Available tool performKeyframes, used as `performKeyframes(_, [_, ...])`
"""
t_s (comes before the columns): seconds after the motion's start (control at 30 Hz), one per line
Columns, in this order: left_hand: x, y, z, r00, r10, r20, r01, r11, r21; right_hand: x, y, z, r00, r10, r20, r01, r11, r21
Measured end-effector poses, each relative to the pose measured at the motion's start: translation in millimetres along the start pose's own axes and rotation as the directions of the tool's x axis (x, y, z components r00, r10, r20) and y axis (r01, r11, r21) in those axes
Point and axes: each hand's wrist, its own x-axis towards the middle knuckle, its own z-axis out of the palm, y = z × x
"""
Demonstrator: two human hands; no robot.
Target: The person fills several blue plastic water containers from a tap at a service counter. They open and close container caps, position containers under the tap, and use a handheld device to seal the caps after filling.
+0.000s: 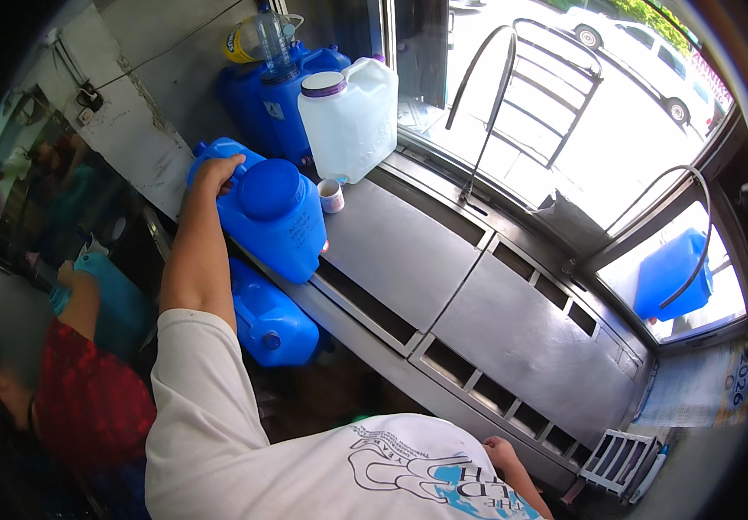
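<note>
Jug [294,238] of blue plastic, with a broad round lid [270,189], is at the left end of the metal desk [400,247] in the head view. Its lower corner overlaps the desk's front edge; whether the base rests fully on the metal cannot be told. The person's left hand [216,176] is closed around its handle, the bare arm stretched out from a white sleeve [205,364]. The right hand [504,454] is low by the side of the person's shirt, near the desk's front edge, its fingers partly hidden; whether it holds anything cannot be told.

Just beside the jug, toward the window, is a small pale cup [331,198]. Behind the cup stands a translucent white container [352,130] with a purple-rimmed cap, and next to that are darker blue containers [248,108] with a clear bottle [275,48] above them. Another blue container [274,325] sits below the desk's front edge.

On the left, a co-worker in a red sleeve [92,390] has a hand on a teal container [118,299]. Through the window, a white vehicle [638,52] and a curved metal rack [556,91] show outside; at the lower right is a white slatted rack [621,464].
</note>
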Motion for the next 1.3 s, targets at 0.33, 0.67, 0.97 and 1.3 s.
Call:
performKeyframes(0.33, [-228.2, 21.2, 111.2, 0.913, 0.333, 0.236, -0.313, 0.942, -0.118, -4.6, -41.5, -117.6, 0.886, -0.397, -0.239, 0.431, 0.895, 0.114])
performKeyframes(0.67, [-419.6, 112.6, 265.6, 0.307, 0.744, 0.593, -0.797, 0.542, -0.267, -31.6, -231.8, -264.4, 0.403, -0.720, -0.565, 0.913, 0.363, 0.189])
performKeyframes(0.97, [-179.8, 14.4, 282.7, 0.818, 0.574, -0.044, -0.572, 0.803, -0.168, -45.1, -265.6, -284.6, 0.679, -0.550, -0.486, 0.715, 0.644, 0.271])
performKeyframes(1.3, [66.2, -23.0, 321.6, 0.927, 0.343, -0.151, -0.340, 0.939, 0.044, -74.7, -322.5, -275.7, 0.796, -0.164, -0.582, 0.372, 0.892, 0.258])
